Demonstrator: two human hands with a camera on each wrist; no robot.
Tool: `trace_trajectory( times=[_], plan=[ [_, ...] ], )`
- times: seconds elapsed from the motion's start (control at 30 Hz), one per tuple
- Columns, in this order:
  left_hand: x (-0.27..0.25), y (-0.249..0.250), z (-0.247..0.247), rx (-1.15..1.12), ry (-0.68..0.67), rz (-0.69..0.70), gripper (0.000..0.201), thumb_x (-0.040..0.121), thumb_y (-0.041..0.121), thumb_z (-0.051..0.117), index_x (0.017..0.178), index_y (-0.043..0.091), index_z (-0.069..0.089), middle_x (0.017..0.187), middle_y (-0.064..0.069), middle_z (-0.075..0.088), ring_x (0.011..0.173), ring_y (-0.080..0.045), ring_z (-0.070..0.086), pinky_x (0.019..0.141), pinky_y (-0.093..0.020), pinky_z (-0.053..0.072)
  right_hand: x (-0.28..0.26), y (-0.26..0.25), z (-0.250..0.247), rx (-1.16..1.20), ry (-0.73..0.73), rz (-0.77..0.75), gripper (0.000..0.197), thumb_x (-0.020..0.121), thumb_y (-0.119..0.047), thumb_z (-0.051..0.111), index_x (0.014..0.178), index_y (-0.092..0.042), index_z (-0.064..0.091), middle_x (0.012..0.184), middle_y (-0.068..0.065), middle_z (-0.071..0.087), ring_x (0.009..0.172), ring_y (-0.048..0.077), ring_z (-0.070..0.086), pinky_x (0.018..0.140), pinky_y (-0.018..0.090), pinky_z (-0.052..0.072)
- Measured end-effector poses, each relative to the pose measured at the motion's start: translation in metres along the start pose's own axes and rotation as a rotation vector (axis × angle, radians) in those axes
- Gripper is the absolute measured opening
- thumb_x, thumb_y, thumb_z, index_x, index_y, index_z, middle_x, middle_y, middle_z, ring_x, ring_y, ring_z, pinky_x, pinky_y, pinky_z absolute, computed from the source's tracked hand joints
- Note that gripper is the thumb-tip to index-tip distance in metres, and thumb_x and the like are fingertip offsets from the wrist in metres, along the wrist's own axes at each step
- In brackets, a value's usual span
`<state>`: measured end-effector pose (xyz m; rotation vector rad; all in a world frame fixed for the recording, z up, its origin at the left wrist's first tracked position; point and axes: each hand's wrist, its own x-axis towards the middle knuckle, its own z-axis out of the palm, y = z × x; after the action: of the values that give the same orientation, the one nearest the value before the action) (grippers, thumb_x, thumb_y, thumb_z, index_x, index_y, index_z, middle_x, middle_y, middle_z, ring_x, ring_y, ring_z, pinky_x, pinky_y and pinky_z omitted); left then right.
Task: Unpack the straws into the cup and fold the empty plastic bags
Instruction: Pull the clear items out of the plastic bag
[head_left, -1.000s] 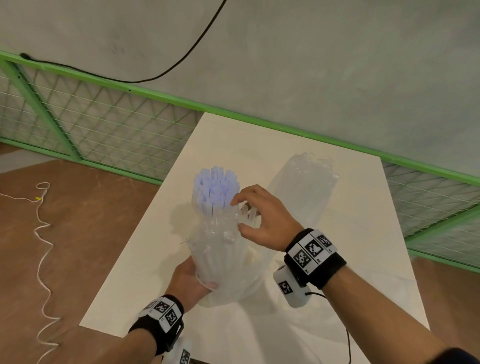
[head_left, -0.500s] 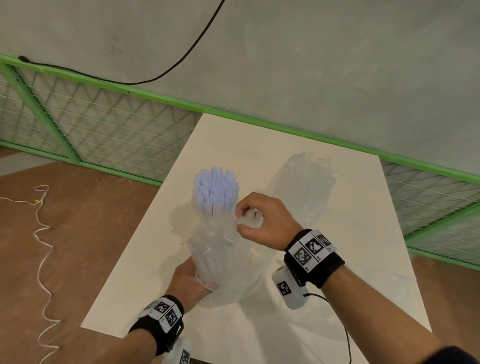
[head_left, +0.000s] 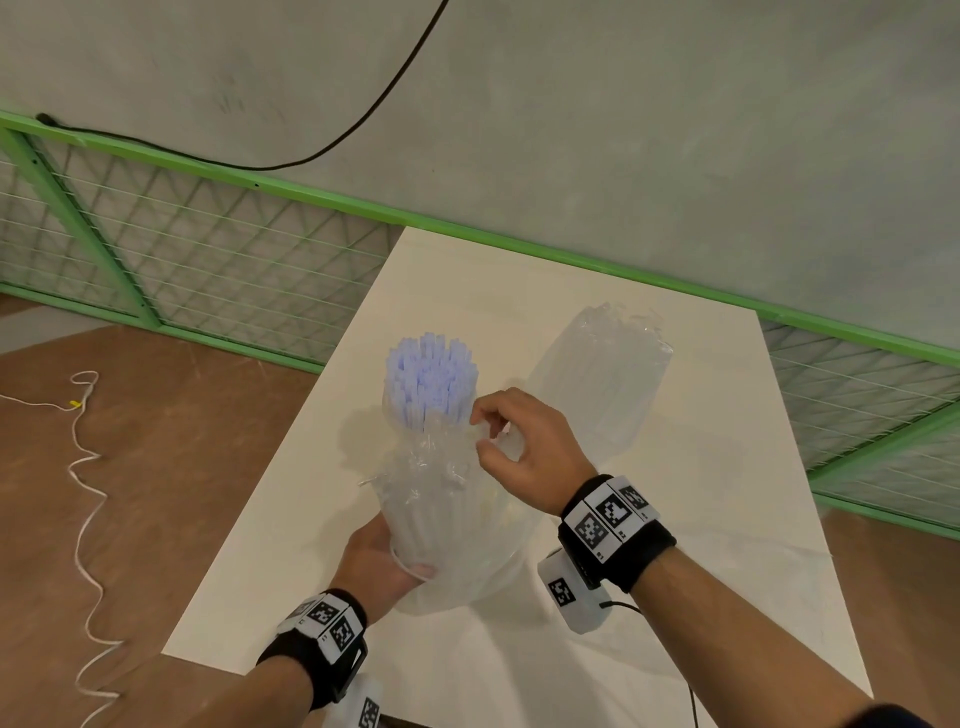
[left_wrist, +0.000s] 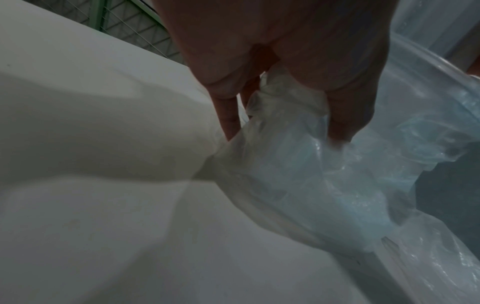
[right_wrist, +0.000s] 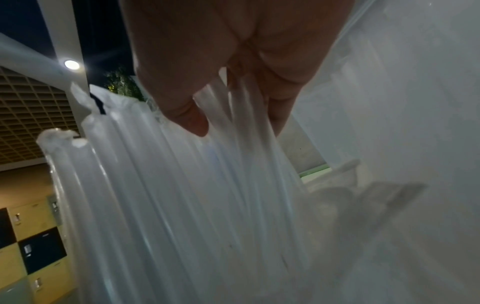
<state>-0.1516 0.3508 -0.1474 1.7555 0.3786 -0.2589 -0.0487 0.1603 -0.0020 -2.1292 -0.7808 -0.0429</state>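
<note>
1. Straws (head_left: 428, 512) in clear wrappers stand bunched upright, gripped at their base by the left hand (head_left: 376, 564), whose fingers also curl round crumpled plastic bag (left_wrist: 298, 164).
2. The right hand (head_left: 524, 449) pinches a few wrapped straws near the bundle's top.
3. Just behind stands a cup (head_left: 415, 415) packed with bluish straws (head_left: 431, 374).
4. A second bag of straws (head_left: 605, 374) lies further back on the surface (head_left: 701, 493).
</note>
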Motion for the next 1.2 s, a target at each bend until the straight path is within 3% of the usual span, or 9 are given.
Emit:
trace_trajectory(
  times=[0.2, 0.27, 0.37, 0.57, 0.83, 0.97, 1.07, 1.13, 1.2],
  plan=[
    [0.002, -0.002, 0.0, 0.008, 0.012, -0.05, 0.068, 0.039, 0.041, 0.08, 0.105, 0.03, 0.064, 0.095, 0.004, 0.074, 0.094, -0.015, 0.069, 0.09, -0.04, 0.056, -0.003, 0.0, -0.001, 0.039, -0.017, 0.111, 0.012, 0.092, -0.02, 0.066, 0.098, -0.019, 0.056, 0.085, -0.008, 0.067, 0.082, 0.004, 0.062, 0.076, 0.016, 0.047],
    [0.002, -0.001, 0.0, 0.061, 0.013, -0.026, 0.069, 0.039, 0.043, 0.079, 0.105, 0.031, 0.063, 0.092, 0.008, 0.073, 0.091, -0.008, 0.068, 0.085, -0.031, 0.056, -0.001, 0.0, -0.005, 0.049, 0.012, 0.12, 0.018, 0.092, -0.021, 0.068, 0.108, -0.019, 0.06, 0.083, -0.012, 0.067, 0.09, 0.0, 0.066, 0.082, 0.019, 0.051],
    [-0.001, 0.003, -0.001, 0.058, 0.008, -0.032, 0.066, 0.038, 0.043, 0.078, 0.101, 0.033, 0.062, 0.091, 0.007, 0.073, 0.091, -0.013, 0.069, 0.084, -0.032, 0.056, 0.0, 0.003, -0.009, 0.07, 0.082, 0.095, 0.021, 0.091, -0.02, 0.07, 0.111, -0.015, 0.067, 0.083, -0.008, 0.07, 0.095, 0.002, 0.069, 0.09, 0.029, 0.054],
    [-0.006, 0.014, -0.001, 0.041, 0.017, 0.0, 0.059, 0.041, 0.04, 0.078, 0.097, 0.043, 0.059, 0.092, 0.011, 0.072, 0.09, -0.006, 0.067, 0.081, -0.03, 0.055, -0.008, 0.009, -0.003, 0.076, 0.086, 0.167, 0.021, 0.085, -0.022, 0.076, 0.105, -0.014, 0.072, 0.085, -0.003, 0.072, 0.087, 0.008, 0.069, 0.087, 0.033, 0.054],
    [-0.007, 0.013, -0.002, 0.018, 0.016, -0.01, 0.063, 0.041, 0.037, 0.08, 0.1, 0.043, 0.061, 0.088, 0.015, 0.074, 0.089, -0.004, 0.069, 0.08, -0.028, 0.055, 0.015, -0.011, -0.063, -0.066, 0.335, 0.03, 0.023, 0.091, -0.018, 0.067, 0.113, -0.011, 0.068, 0.083, -0.009, 0.068, 0.079, -0.006, 0.065, 0.079, 0.002, 0.043],
    [-0.007, 0.014, -0.001, 0.031, 0.015, -0.01, 0.056, 0.047, 0.026, 0.081, 0.097, 0.042, 0.06, 0.084, 0.023, 0.072, 0.087, -0.005, 0.068, 0.075, -0.023, 0.053, 0.029, -0.026, -0.114, -0.067, 0.501, -0.023, 0.022, 0.09, -0.017, 0.07, 0.111, -0.012, 0.069, 0.082, -0.024, 0.068, 0.074, -0.012, 0.063, 0.079, 0.012, 0.05],
    [-0.006, 0.013, -0.002, 0.018, 0.014, -0.024, 0.059, 0.047, 0.025, 0.083, 0.099, 0.04, 0.063, 0.087, 0.019, 0.074, 0.089, -0.009, 0.069, 0.08, -0.029, 0.056, 0.041, -0.035, -0.152, -0.035, 0.574, -0.049, 0.02, 0.09, -0.016, 0.07, 0.108, -0.008, 0.069, 0.083, -0.038, 0.065, 0.074, -0.014, 0.061, 0.076, 0.008, 0.045],
    [-0.006, 0.014, -0.001, 0.002, 0.015, -0.033, 0.058, 0.044, 0.026, 0.082, 0.098, 0.038, 0.064, 0.088, 0.019, 0.074, 0.088, -0.009, 0.069, 0.08, -0.029, 0.056, 0.048, -0.039, -0.174, -0.018, 0.66, -0.071, 0.027, 0.09, -0.024, 0.07, 0.109, -0.005, 0.07, 0.09, -0.03, 0.068, 0.082, -0.003, 0.063, 0.081, 0.027, 0.054],
    [-0.006, 0.015, 0.0, -0.007, 0.015, -0.041, 0.059, 0.041, 0.029, 0.082, 0.097, 0.037, 0.064, 0.089, 0.019, 0.074, 0.088, -0.01, 0.07, 0.082, -0.031, 0.056, 0.052, -0.033, -0.194, 0.026, 0.75, -0.113, 0.026, 0.09, -0.028, 0.071, 0.109, -0.011, 0.071, 0.097, -0.008, 0.073, 0.084, 0.017, 0.07, 0.08, 0.048, 0.057]
  ],
)
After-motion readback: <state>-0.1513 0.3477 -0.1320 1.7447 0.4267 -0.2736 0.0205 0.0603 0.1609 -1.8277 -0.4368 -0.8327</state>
